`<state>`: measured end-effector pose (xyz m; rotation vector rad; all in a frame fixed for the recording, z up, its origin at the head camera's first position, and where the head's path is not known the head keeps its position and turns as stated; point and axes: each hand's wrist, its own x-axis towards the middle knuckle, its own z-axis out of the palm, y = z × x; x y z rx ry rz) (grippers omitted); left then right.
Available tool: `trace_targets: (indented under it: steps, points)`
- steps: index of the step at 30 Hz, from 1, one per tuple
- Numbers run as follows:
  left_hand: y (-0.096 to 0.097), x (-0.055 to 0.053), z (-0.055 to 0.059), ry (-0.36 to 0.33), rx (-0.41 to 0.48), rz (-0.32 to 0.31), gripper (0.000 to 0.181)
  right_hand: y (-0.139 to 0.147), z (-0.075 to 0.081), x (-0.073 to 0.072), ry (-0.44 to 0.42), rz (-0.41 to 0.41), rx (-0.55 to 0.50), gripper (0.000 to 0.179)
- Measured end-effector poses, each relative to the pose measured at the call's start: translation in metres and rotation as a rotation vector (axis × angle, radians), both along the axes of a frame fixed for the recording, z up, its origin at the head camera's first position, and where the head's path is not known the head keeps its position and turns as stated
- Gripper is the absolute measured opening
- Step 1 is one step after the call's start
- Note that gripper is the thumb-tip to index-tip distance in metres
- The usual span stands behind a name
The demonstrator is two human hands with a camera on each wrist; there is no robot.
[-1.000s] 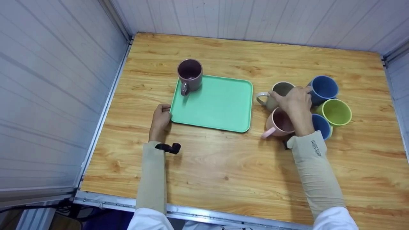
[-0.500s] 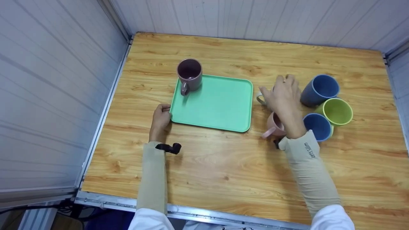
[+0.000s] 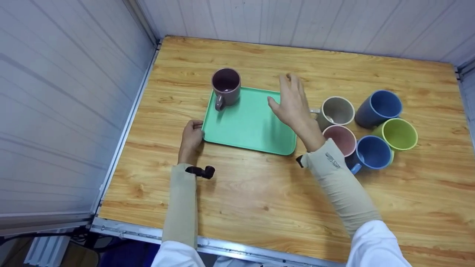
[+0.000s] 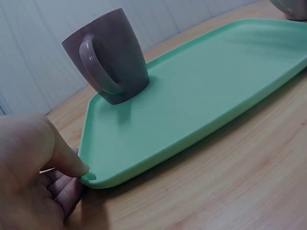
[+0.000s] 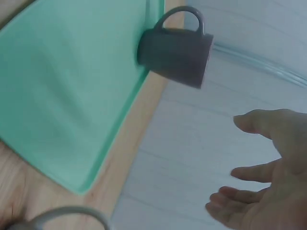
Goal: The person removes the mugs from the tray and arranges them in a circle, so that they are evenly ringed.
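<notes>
My left hand (image 3: 192, 138) pinches the near left corner of a green tray (image 3: 248, 126). In the left wrist view its thumb (image 4: 72, 162) lies on the rim, while the other fingers curl beside and below it. A dark purple mug (image 3: 227, 87) stands upright in the tray's far left corner, handle towards me. Above the tray's right side hovers my right hand (image 3: 293, 102), fingers spread and holding nothing. The right wrist view shows this hand (image 5: 273, 177) apart from the purple mug (image 5: 175, 52).
To the right of the tray stand a grey mug (image 3: 337, 111), a pink mug (image 3: 339, 141), a tall blue mug (image 3: 379, 108), a yellow-green mug (image 3: 400, 134) and another blue mug (image 3: 373, 152), close together. Panel walls (image 3: 297, 24) border the wooden table (image 3: 256, 196).
My right hand has left the group of mugs and moved left, over the tray, uncovering the grey and pink mugs. My left hand stays at the tray corner. The head view has shifted slightly.
</notes>
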<state>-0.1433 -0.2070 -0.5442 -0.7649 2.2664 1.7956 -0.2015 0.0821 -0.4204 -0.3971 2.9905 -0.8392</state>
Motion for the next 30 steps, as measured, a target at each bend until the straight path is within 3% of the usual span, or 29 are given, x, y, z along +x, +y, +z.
trace_targets:
  steps: [5,12,30]
  points:
    - [0.002,-0.001,-0.001,-0.005,0.021,0.022,0.039,-0.021,-0.013,-0.013,-0.036,0.099,-0.141,0.075]
    - [0.003,-0.001,-0.001,-0.002,0.031,0.042,0.037,-0.046,-0.029,-0.033,-0.059,0.175,-0.220,0.086]
    - [0.007,0.006,-0.006,0.010,0.044,0.066,0.038,-0.085,-0.062,-0.052,-0.202,0.180,-0.317,0.100]
